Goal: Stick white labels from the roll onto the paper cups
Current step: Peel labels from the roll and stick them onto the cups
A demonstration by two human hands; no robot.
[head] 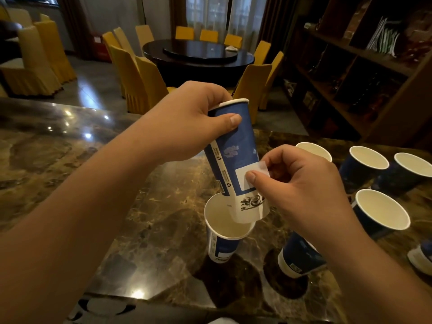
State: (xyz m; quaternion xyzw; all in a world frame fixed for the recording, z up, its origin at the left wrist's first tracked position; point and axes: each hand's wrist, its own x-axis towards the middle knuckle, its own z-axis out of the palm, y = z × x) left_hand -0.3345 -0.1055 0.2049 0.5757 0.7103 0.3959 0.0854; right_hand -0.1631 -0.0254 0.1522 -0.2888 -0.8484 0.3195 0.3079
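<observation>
Two grips: left hand (187,120) round tilted, rim-away cup (236,155); right hand (297,181) pinching label (251,175).

Held cup (236,146): deep blue wall with pale cloud motifs, white base band bearing a black teapot drawing (label (247,176) white). Bench (70,148): brown veined marble. Chairs (140,73): mustard-yellow covers.

You're standing at a brown marble counter (70,174). Beyond it you see a round dark dining table (198,54) ringed by yellow-covered chairs (142,83), with sheer curtains (210,12) behind. To your right stands a dark wooden shelf unit (364,64) holding assorted items.
</observation>
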